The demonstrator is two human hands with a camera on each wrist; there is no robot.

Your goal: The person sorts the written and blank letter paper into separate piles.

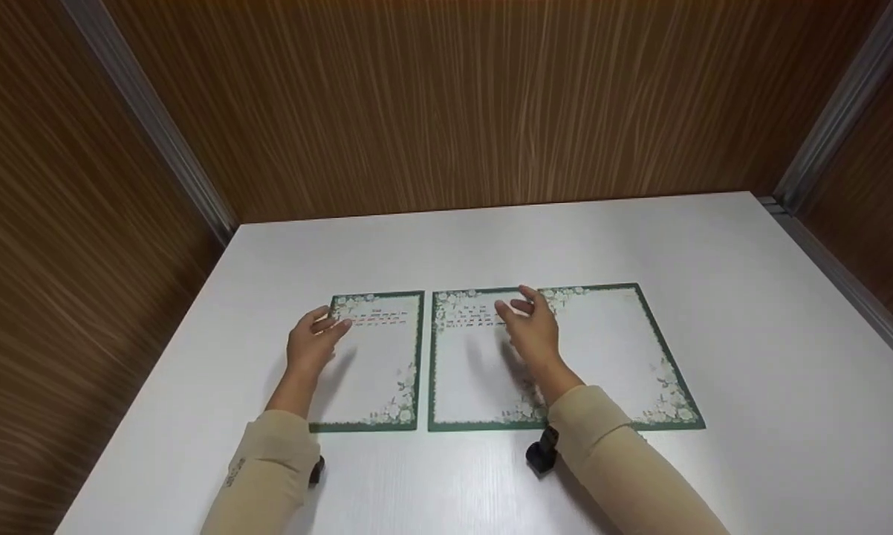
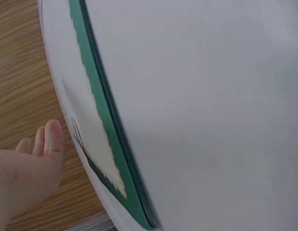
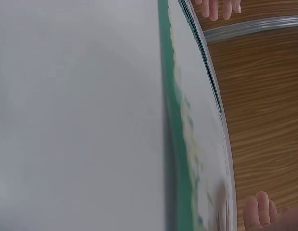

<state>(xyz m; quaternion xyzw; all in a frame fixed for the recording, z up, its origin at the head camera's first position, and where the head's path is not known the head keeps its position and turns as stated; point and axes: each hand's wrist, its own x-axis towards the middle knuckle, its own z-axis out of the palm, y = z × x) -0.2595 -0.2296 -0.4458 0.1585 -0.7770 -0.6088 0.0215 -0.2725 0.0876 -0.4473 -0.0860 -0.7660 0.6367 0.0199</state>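
Green-bordered floral stationery sheets [image 1: 461, 386] lie in a row on a white tabletop [image 1: 432, 253] | left hand [image 1: 314, 343] and right hand [image 1: 534, 331] hover over them, fingers apart, gripping nothing | step: seemingly positioning hands | next: probably calls for touching paper edges

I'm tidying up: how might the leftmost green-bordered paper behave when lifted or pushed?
The paper would probably slide easily, lying flat on the smooth-looking table. Lifted by one corner, it may sag, being thin. Its layered-looking edge suggests it might fan apart.
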